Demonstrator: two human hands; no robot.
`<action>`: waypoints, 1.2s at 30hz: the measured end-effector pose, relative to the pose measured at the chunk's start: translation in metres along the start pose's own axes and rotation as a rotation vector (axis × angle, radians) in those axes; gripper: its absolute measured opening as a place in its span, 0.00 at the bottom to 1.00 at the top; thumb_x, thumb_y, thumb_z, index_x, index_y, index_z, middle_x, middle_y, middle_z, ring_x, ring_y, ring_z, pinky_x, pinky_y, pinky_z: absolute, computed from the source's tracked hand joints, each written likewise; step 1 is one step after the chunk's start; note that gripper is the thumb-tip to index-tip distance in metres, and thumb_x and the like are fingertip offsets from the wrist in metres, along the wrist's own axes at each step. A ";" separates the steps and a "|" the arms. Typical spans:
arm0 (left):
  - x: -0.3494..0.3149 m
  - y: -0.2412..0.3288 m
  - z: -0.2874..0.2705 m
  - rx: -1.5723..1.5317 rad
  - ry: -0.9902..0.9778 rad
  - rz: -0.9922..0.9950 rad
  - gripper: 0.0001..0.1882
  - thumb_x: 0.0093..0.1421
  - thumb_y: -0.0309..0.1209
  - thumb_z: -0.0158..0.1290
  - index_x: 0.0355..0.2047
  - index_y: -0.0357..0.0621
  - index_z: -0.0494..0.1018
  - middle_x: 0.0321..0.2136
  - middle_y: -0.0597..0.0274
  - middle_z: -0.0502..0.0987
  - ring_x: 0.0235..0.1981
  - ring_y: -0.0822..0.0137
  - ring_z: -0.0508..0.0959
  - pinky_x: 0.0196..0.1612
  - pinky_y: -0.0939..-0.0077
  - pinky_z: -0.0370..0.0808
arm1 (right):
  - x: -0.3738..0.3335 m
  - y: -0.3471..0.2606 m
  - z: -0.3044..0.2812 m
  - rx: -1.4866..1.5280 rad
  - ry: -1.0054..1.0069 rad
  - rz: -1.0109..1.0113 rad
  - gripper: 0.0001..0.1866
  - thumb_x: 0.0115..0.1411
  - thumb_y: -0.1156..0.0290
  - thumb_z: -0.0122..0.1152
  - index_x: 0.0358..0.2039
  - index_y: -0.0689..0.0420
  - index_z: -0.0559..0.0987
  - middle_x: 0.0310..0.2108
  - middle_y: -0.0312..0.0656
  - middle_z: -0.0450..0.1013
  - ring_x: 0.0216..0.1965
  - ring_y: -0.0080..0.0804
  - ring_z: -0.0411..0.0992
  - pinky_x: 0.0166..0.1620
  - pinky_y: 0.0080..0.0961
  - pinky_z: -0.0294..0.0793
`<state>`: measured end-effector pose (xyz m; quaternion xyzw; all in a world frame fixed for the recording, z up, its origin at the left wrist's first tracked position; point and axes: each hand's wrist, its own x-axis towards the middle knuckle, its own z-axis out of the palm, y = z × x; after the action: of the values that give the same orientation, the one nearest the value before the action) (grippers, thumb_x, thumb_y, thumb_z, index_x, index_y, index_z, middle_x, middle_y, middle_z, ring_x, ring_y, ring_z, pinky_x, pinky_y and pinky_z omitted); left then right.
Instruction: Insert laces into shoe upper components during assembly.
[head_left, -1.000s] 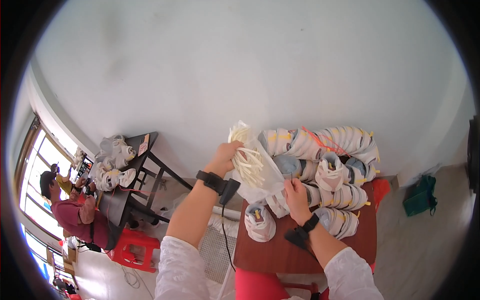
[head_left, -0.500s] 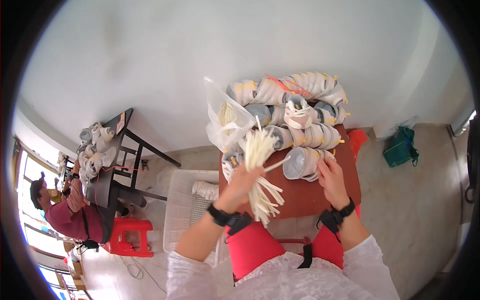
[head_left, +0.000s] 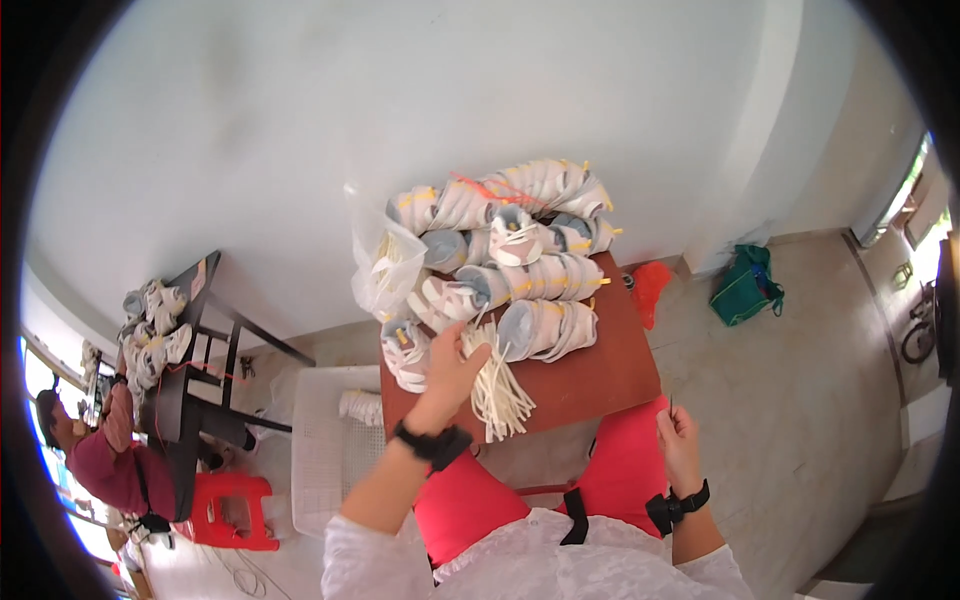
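Observation:
A bundle of cream-white shoelaces [head_left: 503, 397] lies fanned out on the brown tabletop [head_left: 590, 375] at its near edge. My left hand [head_left: 455, 372] is right beside the bundle, thumb and fingers apart. Over by my right knee, off the table's edge, my right hand [head_left: 680, 445] is closed, with a thin dark tip sticking up from its fingers; its kind cannot be made out. Just beyond the laces lies a short row of nested shoe uppers [head_left: 565, 330]. A laced shoe upper [head_left: 516, 238] sits on the rows behind, and another upper [head_left: 405, 355] lies left of my hand.
A clear plastic bag [head_left: 388, 275] with laces stands at the table's left. White plastic crate [head_left: 318, 440] on the floor to the left. Further left, a co-worker [head_left: 115, 465] sits at a dark table [head_left: 185, 400] near a red stool [head_left: 232, 510]. Green bag [head_left: 747, 287] at right.
The laces have gone from my left hand's grip onto the table. My right hand has left the nearest row of uppers and moved right and toward me. The whole view has shifted.

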<state>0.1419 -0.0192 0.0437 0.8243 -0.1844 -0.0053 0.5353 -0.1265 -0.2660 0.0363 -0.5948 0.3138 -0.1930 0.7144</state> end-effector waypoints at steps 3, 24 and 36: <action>-0.045 0.176 -0.076 -0.500 -0.427 0.104 0.16 0.62 0.30 0.51 0.47 0.34 0.69 0.34 0.60 0.73 0.35 0.71 0.74 0.37 0.79 0.71 | -0.013 0.003 -0.013 -0.038 0.055 0.005 0.10 0.64 0.64 0.54 0.26 0.51 0.69 0.17 0.23 0.59 0.16 0.09 0.53 0.19 0.12 0.49; -0.246 0.270 -0.187 -1.043 -1.282 1.197 0.14 0.65 0.43 0.48 0.37 0.45 0.69 0.19 0.60 0.68 0.18 0.63 0.70 0.18 0.75 0.60 | -0.079 -0.010 0.027 -0.016 -0.237 -0.163 0.08 0.64 0.69 0.53 0.28 0.55 0.71 0.20 0.23 0.62 0.20 0.09 0.56 0.23 0.12 0.55; -0.235 0.127 -0.126 -0.853 -1.397 0.679 0.17 0.65 0.41 0.48 0.27 0.38 0.68 0.25 0.62 0.73 0.27 0.63 0.73 0.30 0.72 0.69 | -0.028 -0.003 0.061 -0.633 -0.421 -0.537 0.12 0.58 0.64 0.59 0.26 0.61 0.75 0.19 0.40 0.71 0.21 0.27 0.69 0.27 0.25 0.67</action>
<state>-0.0889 0.1190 0.1651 0.2637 -0.6860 -0.4167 0.5350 -0.1054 -0.2040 0.0508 -0.8701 0.0403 -0.1409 0.4705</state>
